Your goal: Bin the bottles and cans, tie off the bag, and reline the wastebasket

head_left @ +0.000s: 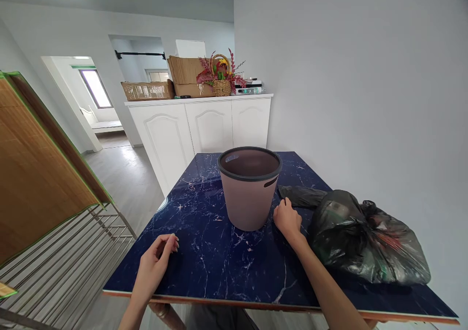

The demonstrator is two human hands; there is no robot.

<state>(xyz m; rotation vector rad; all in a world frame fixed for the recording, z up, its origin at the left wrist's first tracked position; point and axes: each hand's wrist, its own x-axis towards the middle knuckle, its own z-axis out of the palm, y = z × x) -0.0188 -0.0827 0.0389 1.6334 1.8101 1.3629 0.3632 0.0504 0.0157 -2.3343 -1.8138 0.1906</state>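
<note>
A mauve trash bin (pixel 244 201) with a dark rim stands upright on the blue marble-patterned table (pixel 215 276); a dark oval handle slot shows on its right side. My left hand (pixel 157 259) rests near the table's front left, its fingers loosely curled with nothing visible in them. Beside the bin's right side, my right hand (pixel 287 219) lies on the table with its fingers curled in; the palm side is hidden. Just beyond that hand lies a flat, folded black plastic bag (pixel 302 196). A knotted, filled black garbage bag (pixel 365 240) sits to the right of my right forearm.
At the left stands a metal rack (pixel 73 252) with a brown woven mat (pixel 40 159) over it. Behind the table, a white cabinet (pixel 212 125) carries cardboard boxes (pixel 190 76) and a flower basket (pixel 221 87). A grey-white wall (pixel 351 86) borders the right side.
</note>
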